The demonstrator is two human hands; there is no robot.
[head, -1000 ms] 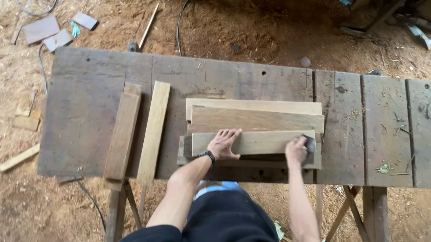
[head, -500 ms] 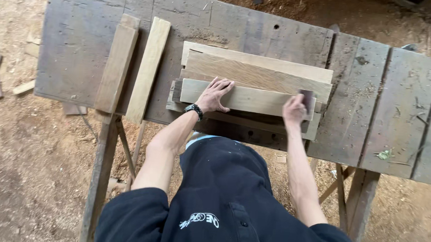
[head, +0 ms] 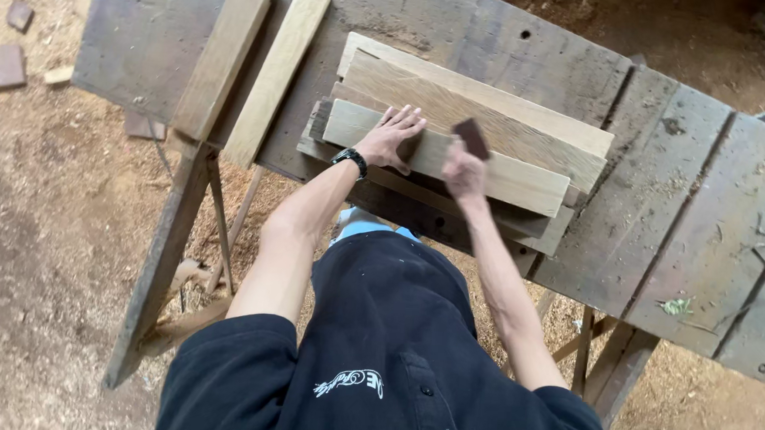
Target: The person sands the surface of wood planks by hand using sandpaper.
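Sandpaper (head: 471,138) gripped in right hand (head: 461,171) over pale board (head: 507,176).

One head-worn view looks steeply down (tilted) on the workbench (head: 662,212), fairly close.

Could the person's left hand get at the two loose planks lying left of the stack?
Probably yes: the left hand lies flat on the top board, and nothing stands between it and the two loose planks.

Rough outdoor woodworking spot, prob. a carpenter's yard: weathered plank workbench (head: 679,222) on timber legs, stack of sawn boards (head: 491,133) on top, dirt floor (head: 42,223) covered w/ sawdust & wood offcuts (head: 2,64), loose battens (head: 250,68) alongside
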